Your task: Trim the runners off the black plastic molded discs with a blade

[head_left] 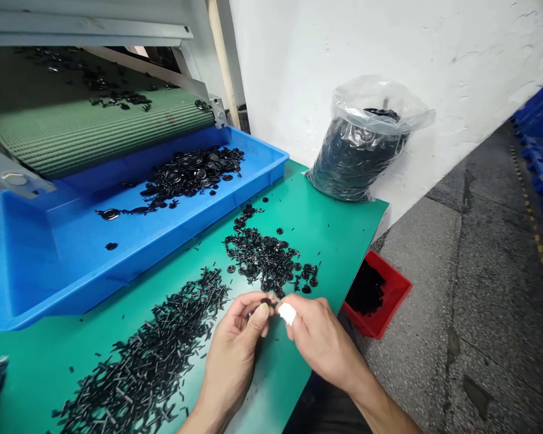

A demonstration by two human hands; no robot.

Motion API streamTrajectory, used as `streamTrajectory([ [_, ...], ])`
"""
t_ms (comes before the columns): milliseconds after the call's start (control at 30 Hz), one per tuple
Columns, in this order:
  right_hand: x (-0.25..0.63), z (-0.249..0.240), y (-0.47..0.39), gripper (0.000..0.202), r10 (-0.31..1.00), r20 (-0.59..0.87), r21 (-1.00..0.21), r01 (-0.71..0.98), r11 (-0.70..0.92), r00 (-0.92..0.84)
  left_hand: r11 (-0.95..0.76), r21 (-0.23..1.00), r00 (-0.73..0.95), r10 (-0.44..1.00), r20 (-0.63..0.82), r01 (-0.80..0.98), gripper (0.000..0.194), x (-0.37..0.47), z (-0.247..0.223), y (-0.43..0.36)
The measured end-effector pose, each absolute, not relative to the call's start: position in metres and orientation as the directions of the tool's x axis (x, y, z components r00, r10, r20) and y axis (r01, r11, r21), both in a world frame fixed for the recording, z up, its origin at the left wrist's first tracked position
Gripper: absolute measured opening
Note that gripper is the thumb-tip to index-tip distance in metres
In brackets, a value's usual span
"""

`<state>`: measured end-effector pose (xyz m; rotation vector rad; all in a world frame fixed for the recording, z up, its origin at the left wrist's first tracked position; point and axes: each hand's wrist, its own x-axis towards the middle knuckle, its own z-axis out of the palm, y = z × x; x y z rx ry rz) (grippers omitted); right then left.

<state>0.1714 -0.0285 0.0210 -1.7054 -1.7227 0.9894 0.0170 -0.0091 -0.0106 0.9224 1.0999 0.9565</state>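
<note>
My left hand is closed on a small round black part, pinched between thumb and fingers above the green table. Close beside it, my right hand is closed too, with a white wrap around its thumb or finger; its fingertips meet the left hand's near the part, and what they pinch is too small to name. Just beyond the hands lies a pile of black round parts on the table. A long heap of thin black sticks spreads out to the left.
A blue tray with black parts sits under a green conveyor belt. At the table's back corner a clear bag full of black pieces leans on the wall. A red bin stands lower, beyond the right edge.
</note>
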Motion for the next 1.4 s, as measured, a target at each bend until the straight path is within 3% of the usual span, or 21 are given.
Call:
streamTrajectory([
  [100,0.189,0.014,-0.026,0.026,0.99,-0.14,-0.792,0.604,-0.092,-0.033,0.357,0.904,0.161,0.932,-0.326,-0.236,0.021,0.02,-0.005,-0.008],
  [267,0.209,0.005,-0.03,0.026,0.989,0.014,-0.728,0.68,-0.09,0.146,0.417,0.824,0.146,0.908,-0.392,-0.384,0.026,0.024,0.004,-0.005],
  [367,0.207,0.003,-0.03,0.033,0.985,0.086,-0.643,0.764,-0.058,0.148,0.438,0.794,0.15,0.897,-0.416,-0.421,0.031,0.023,0.006,-0.003],
  [500,0.2,0.002,-0.028,0.04,0.988,0.125,-0.561,0.828,-0.002,0.088,0.478,0.775,0.215,0.878,-0.427,-0.412,0.021,0.019,0.006,-0.002],
  [700,0.187,0.011,-0.031,0.043,0.983,0.186,-0.781,0.606,0.151,-0.005,0.469,0.836,0.358,0.861,-0.361,-0.284,0.03,0.019,0.001,-0.005],
  [867,0.168,0.022,-0.035,0.048,0.981,0.176,-0.872,0.45,0.194,-0.082,0.462,0.853,0.398,0.849,-0.347,-0.242,0.029,0.018,-0.004,-0.004],
  [1033,0.164,0.019,-0.033,0.046,0.978,0.202,-0.904,0.372,0.21,-0.06,0.454,0.847,0.399,0.856,-0.329,-0.276,0.029,0.015,-0.006,-0.004],
  [1233,0.166,0.016,-0.034,0.029,0.986,0.158,-0.878,0.464,0.118,0.05,0.466,0.844,0.405,0.848,-0.341,-0.264,0.034,0.015,-0.004,-0.004],
  [1400,0.17,0.016,-0.038,0.044,0.966,0.253,-0.837,0.488,0.248,-0.056,0.454,0.837,0.356,0.87,-0.341,-0.307,0.028,0.016,-0.005,-0.005],
])
